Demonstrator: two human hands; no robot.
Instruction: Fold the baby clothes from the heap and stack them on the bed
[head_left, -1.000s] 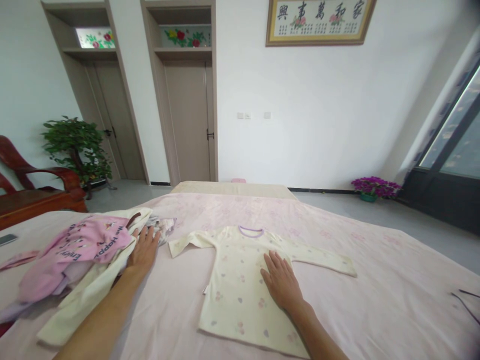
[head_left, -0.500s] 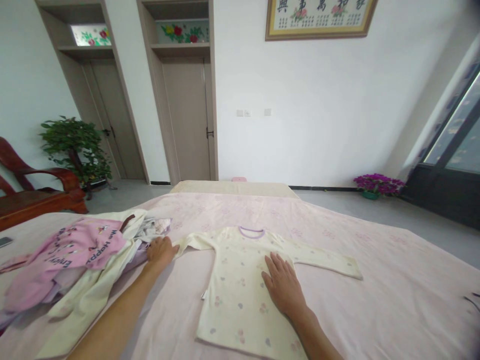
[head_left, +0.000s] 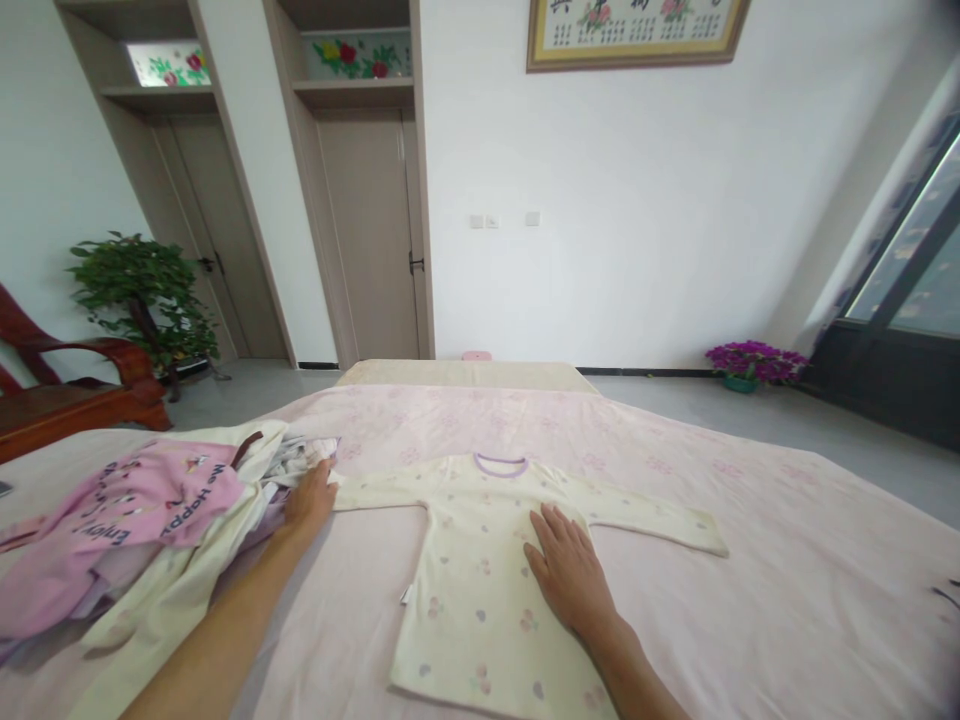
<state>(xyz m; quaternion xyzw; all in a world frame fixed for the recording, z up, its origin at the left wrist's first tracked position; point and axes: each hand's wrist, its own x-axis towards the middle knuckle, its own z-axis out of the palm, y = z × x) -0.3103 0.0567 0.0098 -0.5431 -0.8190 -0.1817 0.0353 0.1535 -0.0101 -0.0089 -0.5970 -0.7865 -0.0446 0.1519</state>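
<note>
A cream long-sleeved child's shirt (head_left: 480,560) with a purple neckline and small heart and cherry prints lies spread out on the pink bedsheet (head_left: 787,600). My left hand (head_left: 311,495) is closed at the cuff of its left-side sleeve, which stretches straight out from the body; the fingertips are partly hidden. Flat on the shirt's right half rests my right hand (head_left: 566,570), fingers extended and holding nothing. The other sleeve reaches out to the right, lying on the sheet.
A heap of clothes with a pink printed garment (head_left: 172,490) lies left, close to my left forearm. Dark thin items (head_left: 946,592) sit at the right edge. Beyond the bed are a wooden chair (head_left: 112,370), a leafy plant (head_left: 142,290) and purple flowers (head_left: 757,362).
My left hand has moved left with the cuff, and the sleeve has gone from bent and creased to straight. My right hand stays in place on the shirt.
</note>
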